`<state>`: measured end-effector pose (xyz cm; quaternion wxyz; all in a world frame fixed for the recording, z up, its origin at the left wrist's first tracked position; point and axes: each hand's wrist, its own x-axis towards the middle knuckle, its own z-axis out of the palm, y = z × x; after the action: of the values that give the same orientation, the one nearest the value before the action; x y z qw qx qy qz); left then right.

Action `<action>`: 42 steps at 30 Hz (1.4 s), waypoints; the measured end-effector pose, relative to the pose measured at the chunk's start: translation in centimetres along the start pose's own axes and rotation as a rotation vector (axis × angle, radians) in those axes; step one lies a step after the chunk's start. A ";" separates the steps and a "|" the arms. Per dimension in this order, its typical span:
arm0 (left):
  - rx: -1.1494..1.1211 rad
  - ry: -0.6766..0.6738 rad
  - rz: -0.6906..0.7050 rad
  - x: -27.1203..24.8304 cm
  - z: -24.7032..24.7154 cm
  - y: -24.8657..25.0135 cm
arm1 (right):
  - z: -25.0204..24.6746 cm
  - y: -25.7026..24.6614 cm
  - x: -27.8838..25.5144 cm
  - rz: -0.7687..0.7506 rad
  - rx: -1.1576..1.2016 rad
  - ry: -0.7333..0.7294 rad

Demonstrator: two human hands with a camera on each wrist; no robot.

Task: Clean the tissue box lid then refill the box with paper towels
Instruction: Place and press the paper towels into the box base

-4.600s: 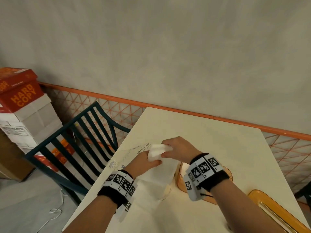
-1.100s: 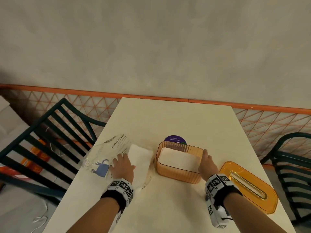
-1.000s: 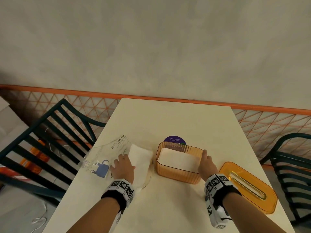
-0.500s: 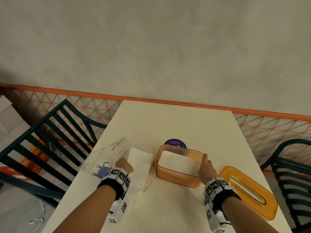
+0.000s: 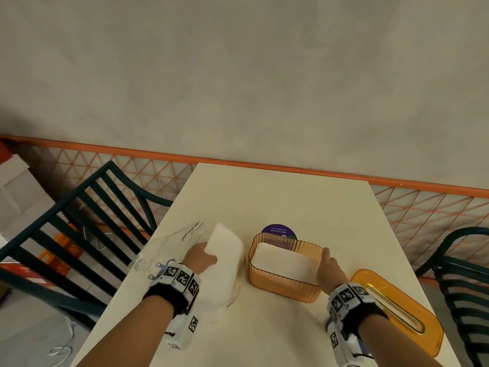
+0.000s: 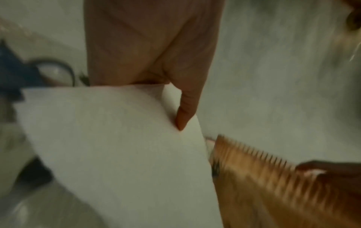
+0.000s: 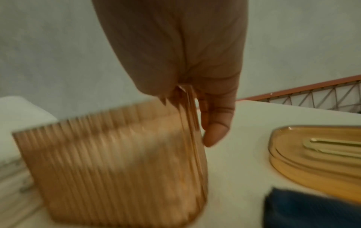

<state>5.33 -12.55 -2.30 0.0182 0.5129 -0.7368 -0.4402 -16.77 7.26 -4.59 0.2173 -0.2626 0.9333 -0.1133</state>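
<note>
Tissue box [image 5: 284, 271], orange and ribbed, stood open on the counter [image 5: 277, 202], and a flat white layer of paper towels lay inside it. The right hand [image 5: 328, 268] held the box at its right end wall, with the thumb [image 7: 216, 126] outside on the wall and the other fingers hidden behind the rim; this grip was closed around the wall. Just left of the box, the left hand [image 5: 199, 260] pinched a stack of paper towels [image 5: 225, 247] by its left edge. The thumb [image 6: 185, 111] pressed on top of the stack, and the far end of the stack was tilted up from the counter. More white paper lay under it, on a clear plastic wrapper [image 5: 169, 250] with printed letters and a small blue drawing. The wrapper reached to the left edge of the counter.

The lid [image 5: 397, 308], orange with a long slot, lay flat on the counter to the right of the box, apart from it. A round purple sticker [image 5: 277, 230] showed directly behind the box. Dark slatted chairs [image 5: 87, 207] stood at both sides of the counter.
</note>
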 end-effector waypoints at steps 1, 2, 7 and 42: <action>-0.061 -0.013 0.036 -0.6 -1.1 0.6 | -0.8 -0.2 -0.1 -0.019 -0.024 0.001; -0.109 -0.029 0.065 -1.1 -2.2 1.1 | -1.8 -0.6 -0.2 -0.062 -0.050 0.029; -0.220 -0.116 0.230 -3.9 -4.8 4.0 | -6.8 -6.2 -2.9 -0.451 0.265 0.022; -0.634 -0.185 0.165 -3.9 -2.4 3.5 | -3.7 -12.2 -5.2 -0.305 1.246 -0.412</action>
<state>5.78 -10.76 3.16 0.1452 0.3782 -0.6009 -0.6890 -9.13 0.24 4.48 0.4832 -0.2334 0.5855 -0.6077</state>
